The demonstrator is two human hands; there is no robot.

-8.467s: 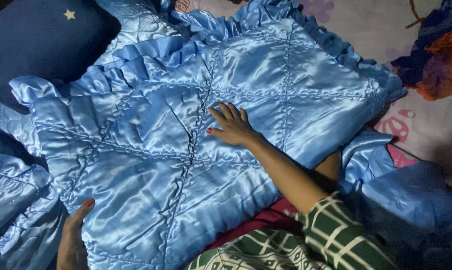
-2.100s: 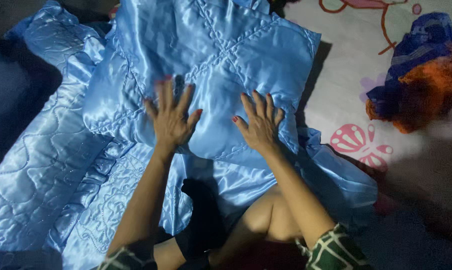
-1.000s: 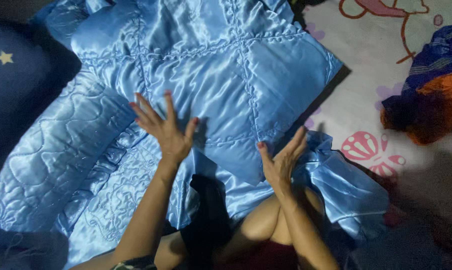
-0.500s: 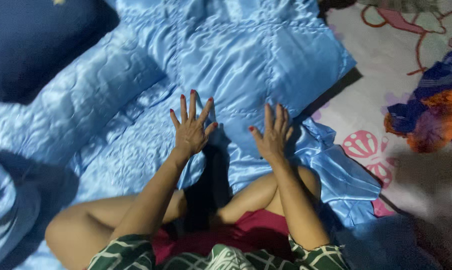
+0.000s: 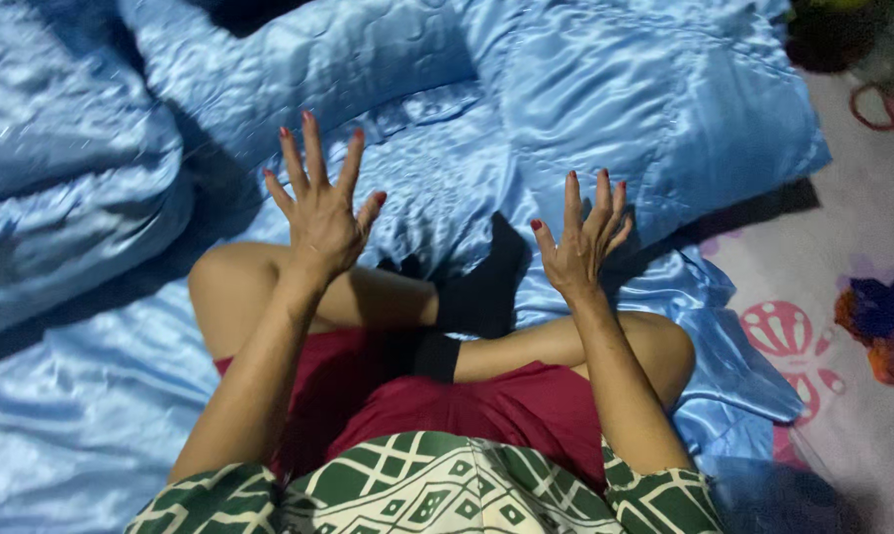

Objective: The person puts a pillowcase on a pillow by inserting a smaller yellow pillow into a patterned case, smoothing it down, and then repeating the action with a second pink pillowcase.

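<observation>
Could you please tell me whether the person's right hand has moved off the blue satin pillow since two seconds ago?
Yes. The right hand then pressed flat on the blue satin pillow; now it is lifted, fingers spread, nearer the person than the pillow's edge.

There is a single view, taken from the person's head and aimed steeply down over the lap. It sits close: the left hand point(image 5: 320, 213) and right hand point(image 5: 578, 252) are raised in mid-frame, crossed legs below them. The blue satin quilt point(image 5: 121, 396) fills the left and top, a blue pillow point(image 5: 664, 109) the upper right, and a patterned sheet point(image 5: 842, 247) runs along the right edge.
</observation>
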